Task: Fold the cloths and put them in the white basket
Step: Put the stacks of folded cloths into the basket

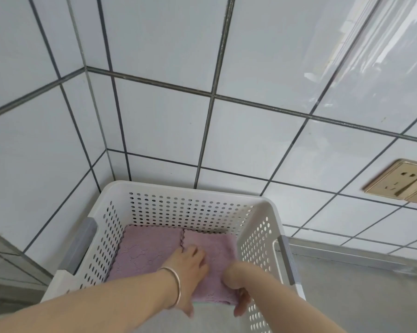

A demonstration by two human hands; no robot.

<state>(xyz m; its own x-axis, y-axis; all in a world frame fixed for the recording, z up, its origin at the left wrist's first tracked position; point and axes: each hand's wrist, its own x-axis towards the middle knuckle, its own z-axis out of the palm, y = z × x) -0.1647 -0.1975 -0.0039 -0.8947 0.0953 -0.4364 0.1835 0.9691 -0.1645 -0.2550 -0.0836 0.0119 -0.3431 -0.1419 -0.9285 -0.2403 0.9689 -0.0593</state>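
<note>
Purple folded cloth (pixel 214 260) inside white basket (pixel 178 188), left hand (pixel 190 267) flat atop, right hand (pixel 236 287) gripping its near edge.

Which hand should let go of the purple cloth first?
Probably the left hand: it only rests on the folded purple cloth in the white basket, while the right hand grips its near edge.

Wearing a thin, plain silver bangle (pixel 176 288) around the left wrist; showing both forearms bare, with no sleeves in view; carrying nothing on the right wrist.
</note>
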